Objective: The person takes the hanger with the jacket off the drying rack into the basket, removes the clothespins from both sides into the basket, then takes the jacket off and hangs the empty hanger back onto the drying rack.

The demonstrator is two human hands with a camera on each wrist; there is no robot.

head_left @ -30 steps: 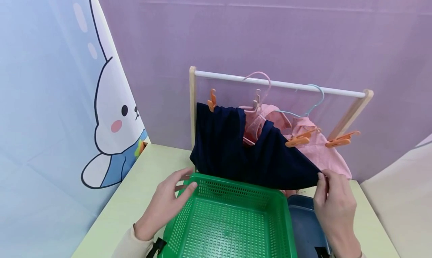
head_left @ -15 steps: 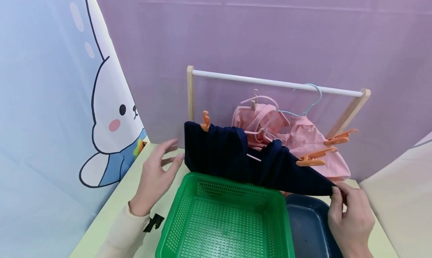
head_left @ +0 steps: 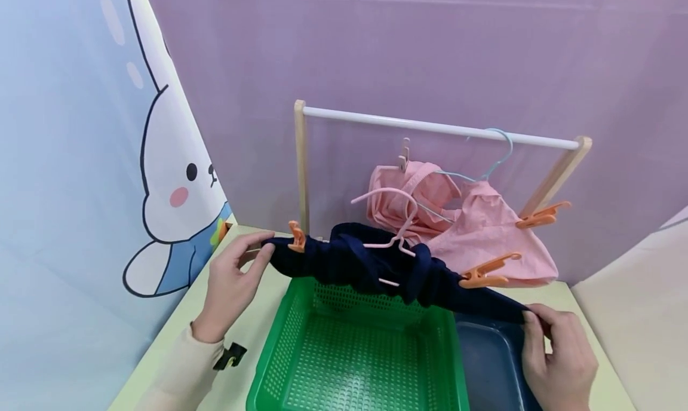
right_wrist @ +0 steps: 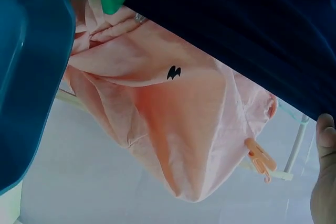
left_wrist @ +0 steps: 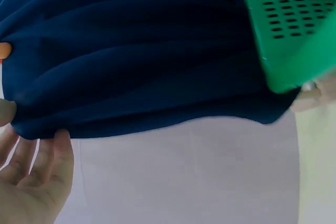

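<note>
A navy garment (head_left: 344, 261) on a pink hanger (head_left: 395, 220) is stretched between both hands above the green basket's back edge. My left hand (head_left: 231, 282) pinches its left end, thumb on one side and fingers on the other, as the left wrist view shows at the cloth's corner (left_wrist: 39, 124). At the other end, the thumb and fingers of my right hand (head_left: 561, 357) grip the right tip. One orange clothespin (head_left: 297, 236) is clipped near the left hand, and another orange clothespin (head_left: 486, 272) toward the right. The hanger's hook points up, off the rail.
Behind stands a drying rack with a white rail (head_left: 392, 122). A pink garment (head_left: 491, 238) hangs there on a light blue hanger (head_left: 502, 154), with an orange clothespin (head_left: 543, 215) clipped on it. Below are a green perforated basket (head_left: 459, 363) and a blue tray (head_left: 491, 363).
The navy garment and its pink hanger have come down from the rail toward me. The left hand has moved left and up and taken hold of the garment's left end; the right hand moved right and down.
</note>
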